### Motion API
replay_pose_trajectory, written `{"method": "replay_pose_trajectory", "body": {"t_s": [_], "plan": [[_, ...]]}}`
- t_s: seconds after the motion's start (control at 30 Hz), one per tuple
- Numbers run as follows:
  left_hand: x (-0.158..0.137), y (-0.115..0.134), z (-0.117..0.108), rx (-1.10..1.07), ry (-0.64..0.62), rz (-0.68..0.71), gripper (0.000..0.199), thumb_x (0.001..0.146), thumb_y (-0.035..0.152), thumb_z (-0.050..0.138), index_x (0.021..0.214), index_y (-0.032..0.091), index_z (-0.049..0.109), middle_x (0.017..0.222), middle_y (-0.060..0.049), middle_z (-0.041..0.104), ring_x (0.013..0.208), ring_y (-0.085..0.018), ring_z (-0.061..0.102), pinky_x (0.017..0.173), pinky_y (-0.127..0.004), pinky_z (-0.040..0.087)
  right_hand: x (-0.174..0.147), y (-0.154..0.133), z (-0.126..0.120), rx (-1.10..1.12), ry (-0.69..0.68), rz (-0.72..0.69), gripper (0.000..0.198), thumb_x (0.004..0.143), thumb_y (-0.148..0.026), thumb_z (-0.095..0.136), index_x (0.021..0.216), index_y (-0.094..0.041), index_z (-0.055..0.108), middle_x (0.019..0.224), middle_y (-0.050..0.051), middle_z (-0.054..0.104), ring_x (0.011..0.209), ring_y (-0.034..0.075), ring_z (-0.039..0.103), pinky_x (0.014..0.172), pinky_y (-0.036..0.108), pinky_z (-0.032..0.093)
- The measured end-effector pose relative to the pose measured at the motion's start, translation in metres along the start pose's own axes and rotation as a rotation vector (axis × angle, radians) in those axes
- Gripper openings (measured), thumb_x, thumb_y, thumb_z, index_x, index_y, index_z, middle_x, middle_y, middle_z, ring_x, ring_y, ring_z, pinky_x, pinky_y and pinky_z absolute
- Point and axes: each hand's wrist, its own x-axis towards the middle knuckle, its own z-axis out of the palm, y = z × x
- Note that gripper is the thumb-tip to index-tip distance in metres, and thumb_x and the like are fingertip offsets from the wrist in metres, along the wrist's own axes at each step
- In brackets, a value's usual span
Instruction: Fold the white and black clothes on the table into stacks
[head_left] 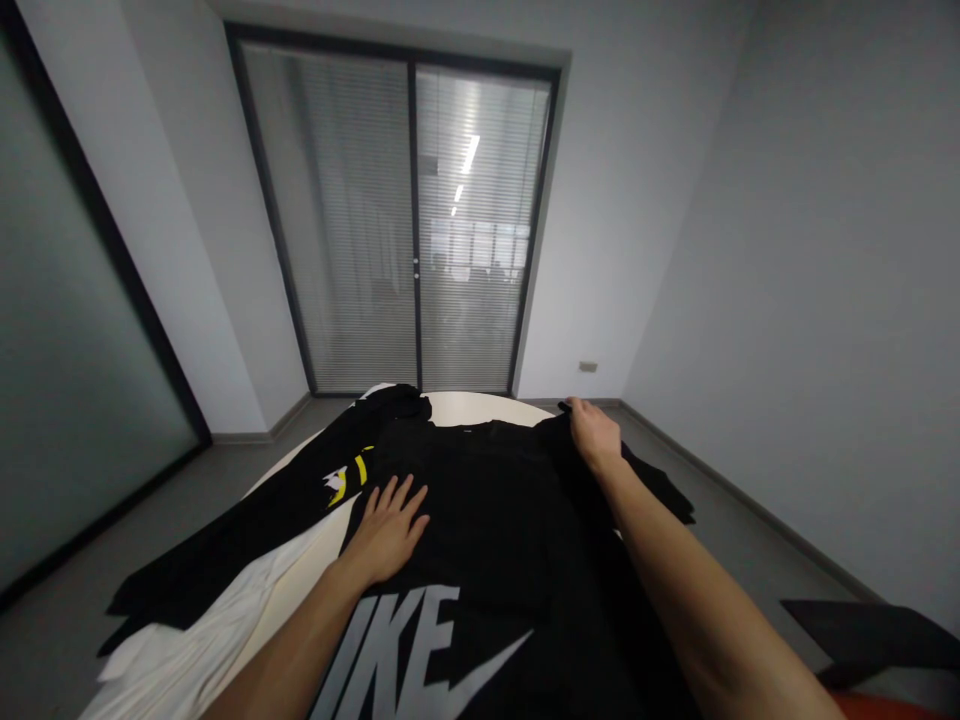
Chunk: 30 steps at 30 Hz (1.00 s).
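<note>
Black cloth makes the shirt [487, 520], which lies front side up on the pale tabletop [469, 408], with its collar [465, 430] toward the far edge. It looks thin and soft, so I judge that it is light, bends easily and is not fragile, but it may wrinkle or slide if only one side is pulled. A good place to take hold seems to be the shoulder seams or the sleeve ends, with a flat palm pressing on the body.

The left hand [394, 525] rests flat on the chest part, fingers spread, and grips nothing. The right hand [595, 432] is closed, with thumb and fingers pinching dark cloth near the shoulder at the other side.

To the left lie a dark garment [225, 530] with yellow and white print and, nearer, a white cloth [217, 620].

The lower part of the shirt is cut off by the bottom edge, and the left forearm covers the beginning of the grey letters [420, 640]. Black on black, I cannot tell clearly where the right sleeve area ends, nor exactly which fold is pinched.
</note>
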Motion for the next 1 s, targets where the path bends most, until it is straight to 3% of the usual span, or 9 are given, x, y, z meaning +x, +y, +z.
{"method": "replay_pose_trajectory", "body": {"t_s": [0.2, 0.33, 0.47, 0.57, 0.7, 0.9, 1.0], "plan": [[0.001, 0.001, 0.000, 0.011, -0.013, -0.005, 0.052, 0.100, 0.046, 0.039, 0.150, 0.029, 0.042, 0.161, -0.005, 0.030, 0.150, -0.031, 0.021, 0.120, -0.054, 0.017, -0.017, -0.032, 0.001, -0.080, 0.000, -0.131, 0.035, 0.097, -0.015, 0.042, 0.131, -0.019, 0.047, 0.117, 0.016, 0.063, 0.104, 0.025, 0.062, 0.083, 0.034, 0.044], [0.000, 0.002, 0.000, 0.018, -0.007, -0.005, 0.052, 0.100, 0.045, 0.040, 0.150, 0.030, 0.042, 0.161, -0.005, 0.030, 0.150, -0.031, 0.022, 0.120, -0.054, 0.017, -0.024, -0.053, -0.002, -0.045, -0.077, -0.030, 0.039, 0.092, -0.028, 0.057, 0.128, -0.017, 0.048, 0.117, 0.016, 0.064, 0.098, 0.026, 0.067, 0.083, 0.036, 0.045], [0.000, 0.002, -0.001, 0.014, -0.007, -0.005, 0.052, 0.099, 0.045, 0.040, 0.149, 0.030, 0.043, 0.161, -0.005, 0.031, 0.149, -0.031, 0.022, 0.120, -0.054, 0.018, -0.027, -0.065, 0.000, 0.013, -0.154, 0.051, 0.029, 0.097, -0.039, 0.048, 0.114, -0.016, 0.056, 0.108, 0.016, 0.069, 0.094, 0.026, 0.069, 0.079, 0.034, 0.047], [0.000, 0.002, -0.001, 0.009, -0.003, -0.004, 0.052, 0.099, 0.045, 0.040, 0.149, 0.030, 0.043, 0.161, -0.005, 0.031, 0.149, -0.031, 0.022, 0.120, -0.054, 0.019, -0.033, -0.074, 0.005, 0.059, -0.177, 0.063, 0.030, 0.097, -0.038, 0.047, 0.117, -0.017, 0.056, 0.109, 0.015, 0.069, 0.095, 0.027, 0.070, 0.078, 0.035, 0.049], [0.000, 0.002, -0.001, 0.022, -0.010, -0.001, 0.052, 0.100, 0.045, 0.038, 0.150, 0.030, 0.042, 0.161, -0.005, 0.030, 0.150, -0.031, 0.022, 0.120, -0.054, 0.018, -0.044, -0.084, 0.012, 0.137, -0.307, 0.071, 0.038, 0.095, -0.046, 0.050, 0.117, -0.016, 0.059, 0.109, 0.016, 0.070, 0.099, 0.031, 0.069, 0.079, 0.039, 0.051], [0.000, 0.002, 0.000, 0.038, -0.014, -0.002, 0.053, 0.100, 0.045, 0.038, 0.151, 0.030, 0.040, 0.162, -0.005, 0.028, 0.150, -0.031, 0.021, 0.120, -0.053, 0.018, -0.041, -0.074, -0.001, 0.170, -0.316, 0.108, 0.033, 0.098, -0.024, 0.041, 0.125, -0.024, 0.060, 0.113, 0.014, 0.070, 0.104, 0.028, 0.069, 0.082, 0.038, 0.052], [0.000, 0.002, -0.001, 0.025, -0.011, -0.002, 0.052, 0.100, 0.046, 0.037, 0.150, 0.030, 0.041, 0.162, -0.005, 0.029, 0.150, -0.031, 0.021, 0.120, -0.053, 0.018, -0.030, -0.054, -0.007, 0.150, -0.332, 0.185, 0.036, 0.095, -0.016, 0.042, 0.125, -0.020, 0.062, 0.120, 0.018, 0.067, 0.112, 0.030, 0.066, 0.086, 0.041, 0.052]]}}
